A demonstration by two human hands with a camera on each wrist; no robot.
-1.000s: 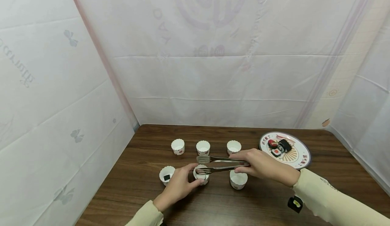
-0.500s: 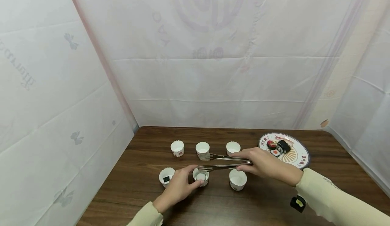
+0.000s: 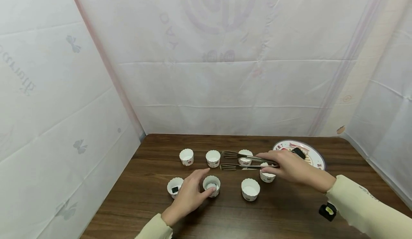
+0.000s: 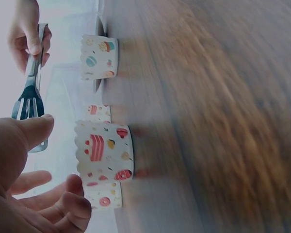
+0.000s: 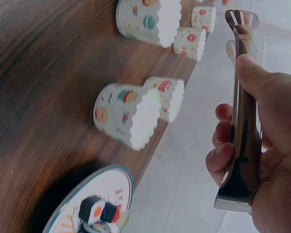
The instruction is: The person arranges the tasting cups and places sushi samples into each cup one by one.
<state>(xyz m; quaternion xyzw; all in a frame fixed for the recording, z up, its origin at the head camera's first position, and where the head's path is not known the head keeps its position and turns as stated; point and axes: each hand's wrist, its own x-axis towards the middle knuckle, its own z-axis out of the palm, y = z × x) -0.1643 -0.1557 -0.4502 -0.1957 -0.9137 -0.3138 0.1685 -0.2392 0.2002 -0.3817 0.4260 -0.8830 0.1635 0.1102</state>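
My left hand (image 3: 190,192) is beside the front middle paper cup (image 3: 215,193), thumb at its near rim in the head view, fingers spread. Inside that cup lies a pale-topped round piece (image 3: 211,185). To the left, another cup (image 3: 175,180) contains a small black piece (image 3: 175,189), partly behind the hand. My right hand (image 3: 291,165) grips metal serving tongs (image 5: 245,131) near their joined end. Their slotted tips point left, spread apart with nothing between them, and overlap the back right cup (image 3: 245,153) in the head view.
Several more paper cups stand on the wooden table (image 3: 225,217), including a front right one (image 3: 250,189) and one under the right hand (image 3: 268,176). A round plate (image 3: 317,158) with toy-like sushi pieces (image 5: 94,211) is back right. A black sushi roll (image 3: 327,212) lies by the right sleeve.
My right hand and the tongs have moved right and back, away from the front middle cup. The cup under the right hand has come into sight. My left hand has hardly moved.
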